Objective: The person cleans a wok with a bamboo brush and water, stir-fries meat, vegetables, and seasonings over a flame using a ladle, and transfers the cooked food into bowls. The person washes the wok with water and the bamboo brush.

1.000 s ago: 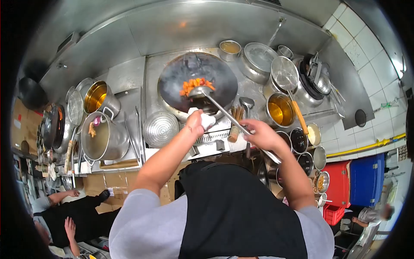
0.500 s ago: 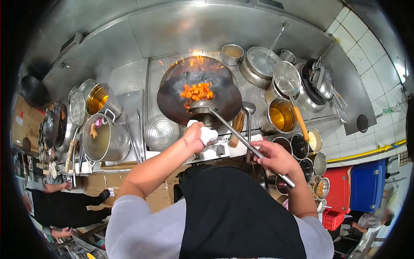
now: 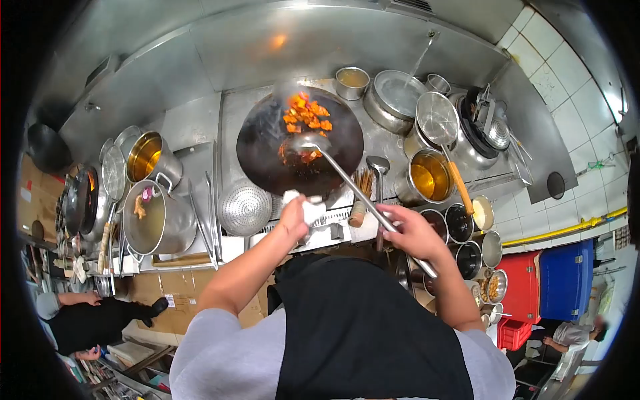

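Observation:
A dark wok (image 3: 257,150) sits over the burner with orange, glossy food pieces (image 3: 307,112) bunched toward its far side. More pieces lie lower in it around the ladle's bowl. My left hand (image 3: 292,219) is closed on a folded white cloth (image 3: 312,211) at the wok's near rim; whatever grip lies under the cloth is hidden. In my right hand (image 3: 412,233) is the long metal handle of a ladle (image 3: 353,183), fingers wrapped round it. The ladle's bowl reaches into the middle of the wok, among the food.
A perforated strainer (image 3: 245,208) and a large pot (image 3: 160,223) stand left. To the right are a bamboo brush (image 3: 360,200), a spatula (image 3: 379,167), an oil pot (image 3: 430,177) and several seasoning containers. Water runs into a pot (image 3: 399,97) behind. Another person (image 3: 87,320) is at lower left.
The flames behind the wok are gone. The wok's inside now faces me more fully, and the food has shifted toward its far side. The ladle bowl has moved slightly away from me.

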